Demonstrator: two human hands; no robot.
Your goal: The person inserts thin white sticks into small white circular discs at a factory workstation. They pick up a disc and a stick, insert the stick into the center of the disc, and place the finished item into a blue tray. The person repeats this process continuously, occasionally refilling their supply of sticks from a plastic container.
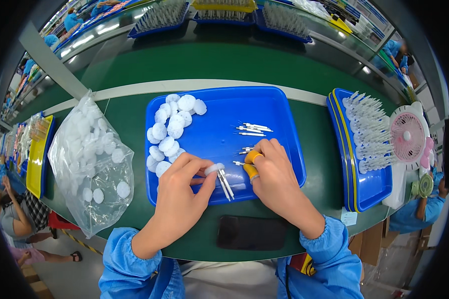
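Over the near part of a blue tray point(224, 94), my left hand point(177, 189) pinches a white foam disc point(214, 168) with a few thin white rods point(225, 184) sticking out of it. My right hand point(272, 174), with yellow finger cots on two fingers, holds a thin white rod point(238, 163) between its fingertips, close to the disc. Just beyond that hand lie a few more rods point(247, 149), partly hidden by the fingers. Farther back in the tray sits a small bunch of rods point(254, 128) with fine wire tips. White discs point(175, 127) are heaped along the tray's left side.
A clear bag point(92, 164) of white discs lies left of the tray. Right are stacked trays point(371, 192) of rod-studded discs and a pink fan point(406, 133). A dark phone point(252, 233) lies at the near edge. Filled trays point(159, 22) stand across the back; co-workers sit around.
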